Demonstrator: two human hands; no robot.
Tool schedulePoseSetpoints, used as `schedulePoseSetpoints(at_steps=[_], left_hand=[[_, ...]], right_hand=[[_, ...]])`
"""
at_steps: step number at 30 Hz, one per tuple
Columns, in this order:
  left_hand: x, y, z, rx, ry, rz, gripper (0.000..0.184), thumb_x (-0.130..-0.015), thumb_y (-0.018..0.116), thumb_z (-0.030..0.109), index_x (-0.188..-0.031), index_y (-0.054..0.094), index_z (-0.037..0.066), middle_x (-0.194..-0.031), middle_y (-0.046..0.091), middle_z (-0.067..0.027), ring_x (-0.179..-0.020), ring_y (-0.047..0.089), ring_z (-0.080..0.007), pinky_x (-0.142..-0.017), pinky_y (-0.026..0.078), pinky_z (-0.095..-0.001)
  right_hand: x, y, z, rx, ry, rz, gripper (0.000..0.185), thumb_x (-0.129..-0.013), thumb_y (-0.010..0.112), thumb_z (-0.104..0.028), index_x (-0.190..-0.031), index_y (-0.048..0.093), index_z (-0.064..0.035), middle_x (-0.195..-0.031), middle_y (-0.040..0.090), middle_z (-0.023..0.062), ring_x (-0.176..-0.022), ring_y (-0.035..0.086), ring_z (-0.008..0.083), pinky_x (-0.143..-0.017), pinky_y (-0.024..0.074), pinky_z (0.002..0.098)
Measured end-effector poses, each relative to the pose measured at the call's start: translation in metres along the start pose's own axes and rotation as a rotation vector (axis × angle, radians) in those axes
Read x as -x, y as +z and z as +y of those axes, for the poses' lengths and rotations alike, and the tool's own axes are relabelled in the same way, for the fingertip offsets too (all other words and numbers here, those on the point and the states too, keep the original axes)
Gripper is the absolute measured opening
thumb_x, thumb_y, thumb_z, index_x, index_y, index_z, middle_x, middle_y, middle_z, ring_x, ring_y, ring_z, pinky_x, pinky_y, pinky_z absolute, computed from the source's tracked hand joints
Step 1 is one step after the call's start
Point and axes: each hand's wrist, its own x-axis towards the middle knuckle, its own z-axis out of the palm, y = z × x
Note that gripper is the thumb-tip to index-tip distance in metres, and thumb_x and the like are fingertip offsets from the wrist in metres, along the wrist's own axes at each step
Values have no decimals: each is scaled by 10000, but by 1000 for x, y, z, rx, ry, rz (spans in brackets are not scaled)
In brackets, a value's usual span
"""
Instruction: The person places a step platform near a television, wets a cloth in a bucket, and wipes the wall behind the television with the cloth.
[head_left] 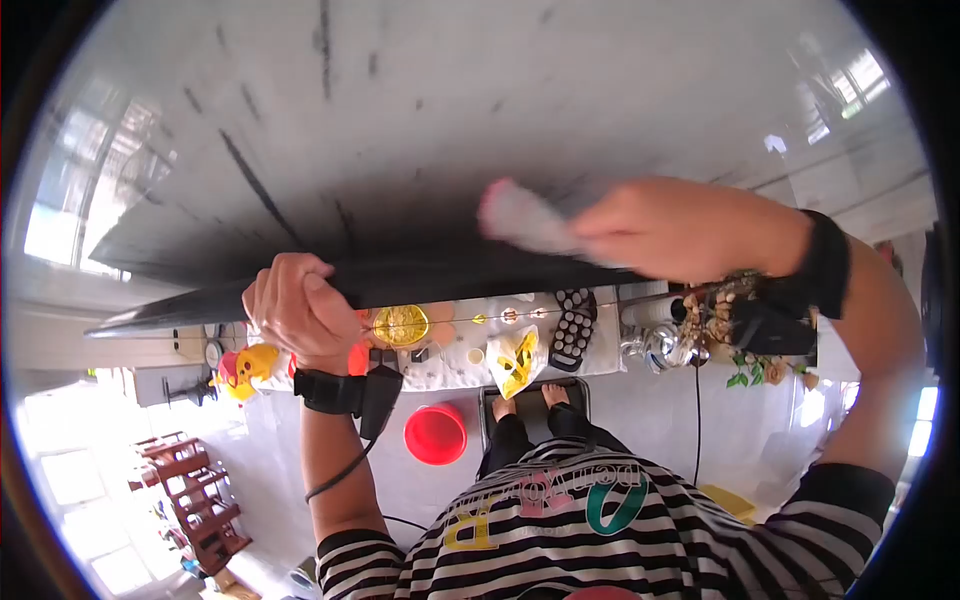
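My left hand point(300, 300) is closed over the edge of a thin, wide black panel that looks like a flat television point(420, 282). A black strap with a cable is round that wrist. To the right, my right hand point(640, 230) grips a bunched whitish cloth point(530, 218) with a pink edge, blurred by motion. The cloth is just above the panel's edge, against a grey, dark-streaked surface point(400, 110); whether it touches either I cannot tell.
My bare feet stand on a dark stool point(483, 410). Below the panel, a covered cabinet top point(455, 372) holds a yellow bowl point(400, 325), a yellow-printed bag point(518, 362) and flowers point(715, 320). A red basin point(435, 435) stands on the floor, with a wooden rack point(195, 500) at left.
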Motion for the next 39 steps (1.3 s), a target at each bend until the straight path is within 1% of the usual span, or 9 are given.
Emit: schedulePoseSetpoints(at_steps=[6,11,13,23,29,31,32,34,39], left_hand=[[2,-3,6,-70,-32,-58,207,-741,390,171,-604,519,85,-590,542,-36,-566,516,-244,-607,374,-351],[9,-2,1,-76,-12,-73,205,-744,393,176,-612,524,89,-621,552,-44,-613,528,-251,-620,382,-367],[9,-1,1,-89,-11,-58,221,-762,386,190,-631,533,91,-613,543,-43,-609,520,-254,-620,381,-369],[6,-9,-11,-35,-122,-300,287,-831,392,243,-652,519,58,-666,565,-95,-662,528,-315,-625,397,-418],[-34,-19,63,45,-290,-483,323,-873,439,335,-788,573,53,-723,603,-115,-749,570,-326,-666,427,-423],[-37,-4,92,40,-151,-524,328,-877,427,342,-837,577,53,-763,613,-129,-785,578,-337,-675,438,-430],[-35,4,108,57,-109,-530,323,-878,425,335,-837,577,54,-787,612,-136,-784,576,-339,-673,438,-433],[-23,20,124,26,-75,-572,294,-879,428,305,-849,574,51,-799,605,-134,-768,572,-332,-670,436,-418],[-18,27,131,47,-40,-470,232,-866,455,257,-853,581,62,-777,594,-117,-751,571,-312,-669,436,-398]], right_hand=[[160,3,82,83,589,236,176,-768,476,-121,-800,548,36,-632,547,129,-558,508,182,-549,417,303],[242,15,106,-232,653,512,181,-800,494,-126,-837,584,27,-748,598,2,-645,530,90,-587,446,265],[260,38,113,-844,412,1026,233,-848,488,-145,-985,559,29,-878,607,42,-758,572,110,-674,474,261],[327,86,122,-1045,-186,1413,351,-888,470,-228,-1152,474,3,-1099,544,59,-996,523,150,-871,421,307],[329,-10,123,-718,-341,1691,336,-861,438,-129,-1177,459,-17,-1092,546,84,-1015,531,198,-872,428,333],[323,-56,136,-136,-277,1777,159,-779,561,-180,-792,596,-26,-766,576,91,-736,551,258,-618,432,332],[312,-77,140,-122,-306,1787,159,-779,561,-180,-792,596,-26,-766,576,91,-736,551,258,-618,432,332],[282,-110,156,479,4,2018,400,-822,428,-43,-1220,420,-3,-1234,457,168,-1152,431,311,-947,363,378],[220,-58,199,652,57,2104,473,-732,419,94,-1192,421,-11,-1288,345,204,-1232,272,381,-1030,221,446]])
